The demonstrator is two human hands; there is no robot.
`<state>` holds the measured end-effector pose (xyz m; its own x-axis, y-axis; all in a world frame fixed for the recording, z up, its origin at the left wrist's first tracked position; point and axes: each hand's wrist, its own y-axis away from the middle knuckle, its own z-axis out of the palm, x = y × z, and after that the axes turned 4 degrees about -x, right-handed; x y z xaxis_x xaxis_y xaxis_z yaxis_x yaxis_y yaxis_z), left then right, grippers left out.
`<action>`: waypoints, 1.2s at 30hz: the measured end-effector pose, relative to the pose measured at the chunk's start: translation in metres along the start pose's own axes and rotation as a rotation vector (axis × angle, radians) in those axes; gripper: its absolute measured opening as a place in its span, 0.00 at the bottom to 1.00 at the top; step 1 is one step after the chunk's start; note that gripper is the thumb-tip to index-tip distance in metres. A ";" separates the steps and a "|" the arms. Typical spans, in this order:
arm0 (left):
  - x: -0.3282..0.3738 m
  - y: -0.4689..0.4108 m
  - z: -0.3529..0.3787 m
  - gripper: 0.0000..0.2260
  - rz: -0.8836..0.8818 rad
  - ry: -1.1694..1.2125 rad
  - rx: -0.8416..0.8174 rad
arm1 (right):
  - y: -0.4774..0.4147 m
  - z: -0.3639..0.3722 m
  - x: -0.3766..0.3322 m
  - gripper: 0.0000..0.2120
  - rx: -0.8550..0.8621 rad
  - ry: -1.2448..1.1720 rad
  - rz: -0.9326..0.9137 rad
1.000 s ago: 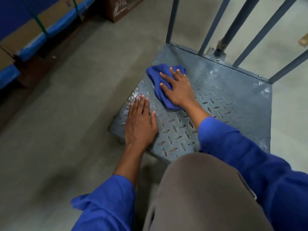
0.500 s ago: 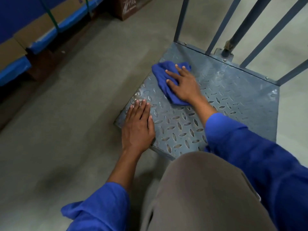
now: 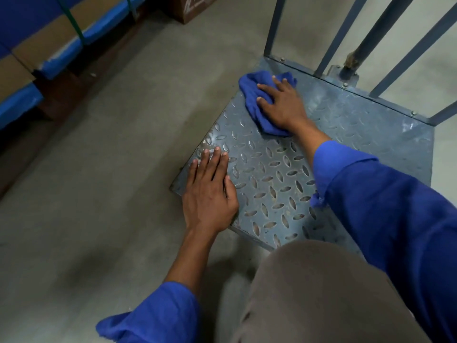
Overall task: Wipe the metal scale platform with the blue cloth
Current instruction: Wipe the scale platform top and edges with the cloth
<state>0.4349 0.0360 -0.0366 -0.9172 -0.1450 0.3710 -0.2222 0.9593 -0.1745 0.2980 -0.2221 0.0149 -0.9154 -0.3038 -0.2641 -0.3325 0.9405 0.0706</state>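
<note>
The metal scale platform is a grey tread-patterned plate lying low on the concrete floor. A crumpled blue cloth lies on its far left part. My right hand presses flat on the cloth with fingers spread; part of the cloth is hidden under the palm. My left hand rests flat on the near left corner of the platform, fingers straight, holding nothing.
Grey upright bars rise from the platform's far edge. Stacked cardboard boxes with blue wrapping stand at the far left, and a brown box sits at the top. My knee covers the platform's near edge.
My right hand has pushed the cloth farther away along the platform's left side, toward the far corner. My left hand stays pressed on the near left corner.
</note>
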 end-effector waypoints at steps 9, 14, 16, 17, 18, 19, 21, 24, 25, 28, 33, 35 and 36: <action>-0.001 -0.002 0.002 0.27 -0.008 0.016 0.021 | 0.015 0.008 0.011 0.33 0.063 0.051 -0.116; -0.002 -0.001 0.002 0.26 -0.008 0.047 0.066 | 0.028 0.013 -0.021 0.34 0.023 0.066 -0.095; -0.003 -0.001 0.004 0.26 0.003 0.058 0.077 | 0.056 0.023 -0.036 0.31 -0.021 0.076 -0.347; -0.003 -0.002 0.004 0.26 0.011 0.066 0.086 | 0.068 0.027 -0.037 0.29 -0.045 0.083 -0.458; -0.003 -0.003 0.005 0.26 0.016 0.073 0.097 | 0.073 0.029 -0.034 0.27 -0.057 0.093 -0.523; -0.003 -0.004 0.005 0.25 0.011 0.078 0.106 | 0.070 0.027 -0.030 0.27 -0.062 0.091 -0.529; -0.002 -0.002 0.003 0.25 -0.003 0.076 0.106 | 0.050 0.019 -0.022 0.28 -0.034 0.062 -0.361; 0.000 0.000 0.001 0.25 -0.002 0.069 0.098 | 0.026 0.011 -0.022 0.27 -0.018 0.019 -0.067; 0.000 0.000 0.001 0.25 -0.003 0.069 0.111 | 0.029 0.012 -0.030 0.26 -0.016 0.020 -0.064; -0.003 0.002 0.006 0.22 0.000 0.104 0.175 | 0.064 0.023 -0.049 0.27 -0.035 0.040 -0.318; -0.023 0.016 0.008 0.20 0.071 0.189 0.279 | 0.057 0.013 -0.008 0.24 -0.109 -0.057 -0.554; -0.027 0.020 0.007 0.19 0.107 0.186 0.314 | 0.040 0.005 0.015 0.26 -0.043 -0.086 -0.331; -0.028 0.020 0.008 0.19 0.112 0.185 0.326 | 0.036 0.004 0.022 0.27 -0.005 -0.094 -0.205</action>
<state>0.4535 0.0574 -0.0578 -0.8734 0.0304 0.4861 -0.2452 0.8349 -0.4928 0.2668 -0.1946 0.0081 -0.8032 -0.4731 -0.3619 -0.5113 0.8594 0.0113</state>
